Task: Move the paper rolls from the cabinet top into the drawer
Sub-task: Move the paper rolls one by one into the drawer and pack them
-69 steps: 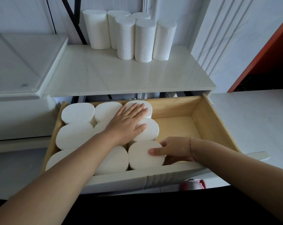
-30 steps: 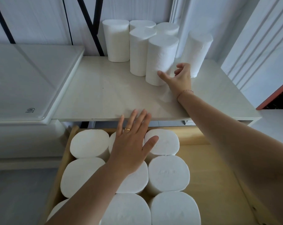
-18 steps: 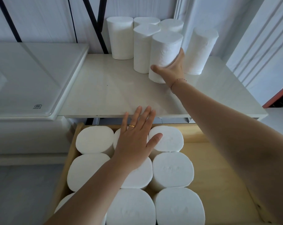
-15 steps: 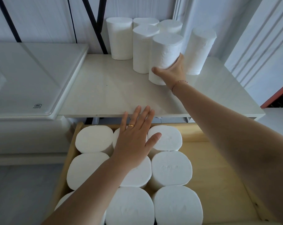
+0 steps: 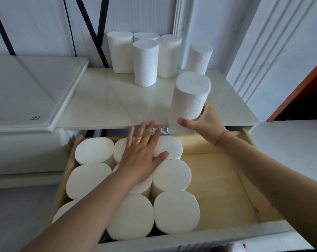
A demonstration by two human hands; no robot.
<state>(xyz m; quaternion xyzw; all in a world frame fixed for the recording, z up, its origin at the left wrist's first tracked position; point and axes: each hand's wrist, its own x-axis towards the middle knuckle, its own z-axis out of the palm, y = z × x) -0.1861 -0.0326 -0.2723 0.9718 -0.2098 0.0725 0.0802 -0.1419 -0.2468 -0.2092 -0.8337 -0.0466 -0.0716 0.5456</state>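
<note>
Head view: we hold one roll in our right hand. The thumb and fingers curl round its low part. The roll stands up, tipped a little. It is at the near edge of the top, over the far end of the drawer.

Our left hand lies flat on the drawer rolls, fingers straight and spread, gripping nothing. It wears a ring. These rolls stand on end, packed tight in the left part of the drawer. The right part shows bare wood.

Five far rolls stand on the top, close to the wall, well apart from the held one.
</note>
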